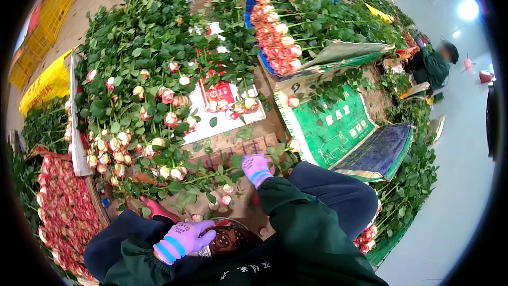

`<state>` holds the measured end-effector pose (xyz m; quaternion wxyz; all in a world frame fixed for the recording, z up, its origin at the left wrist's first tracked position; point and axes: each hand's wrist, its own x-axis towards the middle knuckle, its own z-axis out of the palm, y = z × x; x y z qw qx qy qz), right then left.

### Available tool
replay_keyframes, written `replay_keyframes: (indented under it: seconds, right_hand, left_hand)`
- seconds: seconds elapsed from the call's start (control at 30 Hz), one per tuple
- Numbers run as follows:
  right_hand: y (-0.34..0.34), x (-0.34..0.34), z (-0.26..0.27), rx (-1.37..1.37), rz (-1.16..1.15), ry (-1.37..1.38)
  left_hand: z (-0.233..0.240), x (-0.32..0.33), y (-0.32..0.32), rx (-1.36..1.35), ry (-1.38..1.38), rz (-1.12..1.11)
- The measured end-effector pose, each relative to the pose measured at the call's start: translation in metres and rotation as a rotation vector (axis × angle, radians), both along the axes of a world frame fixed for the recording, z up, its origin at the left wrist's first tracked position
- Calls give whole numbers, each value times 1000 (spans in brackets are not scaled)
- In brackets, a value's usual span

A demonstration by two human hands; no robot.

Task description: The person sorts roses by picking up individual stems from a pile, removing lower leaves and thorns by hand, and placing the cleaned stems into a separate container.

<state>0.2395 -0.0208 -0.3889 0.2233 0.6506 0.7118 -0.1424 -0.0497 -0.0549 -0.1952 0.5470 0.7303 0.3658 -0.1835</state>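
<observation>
My right hand (pixel 256 169), in a purple knitted glove, closes round a leafy rose stem (pixel 212 174) low over the ground; a pink-edged white rose bloom (pixel 294 145) lies to its right. Between my legs, my left hand (pixel 189 238), in a matching glove, rests at the edge of a dark patterned seat or cushion (pixel 232 239), fingers apart and holding nothing. Ahead lies a large heap of cut roses (pixel 135 47) with pink-and-white blooms. Several more roses (pixel 246 105) lie on a white printed sheet (pixel 210 127). Loose rose heads (pixel 226 200) are scattered near my feet.
Packed red-and-white roses (pixel 67 206) stand at left behind a board (pixel 97 200). Yellow crates (pixel 39 39) are at far left. A green printed sack (pixel 333 127) lies at right, below a row of rose blooms (pixel 274 35). Another person (pixel 434 65) crouches at far right.
</observation>
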Motion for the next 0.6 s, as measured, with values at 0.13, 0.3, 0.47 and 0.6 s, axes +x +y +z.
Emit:
replay_keyframes:
  seconds: [0.13,0.3,0.47,0.6]
  right_hand:
    - [10,-7,-12,-45,-29,29]
    - [29,25,31,-112,190,127]
    - [70,68,127,-57,219,282]
    - [108,88,180,-42,4,336]
  left_hand:
    - [-1,-1,4,-28,-9,16]
    - [-1,2,1,21,-24,22]
    - [-4,0,3,31,-41,-10]
    - [-2,-2,1,31,-36,29]
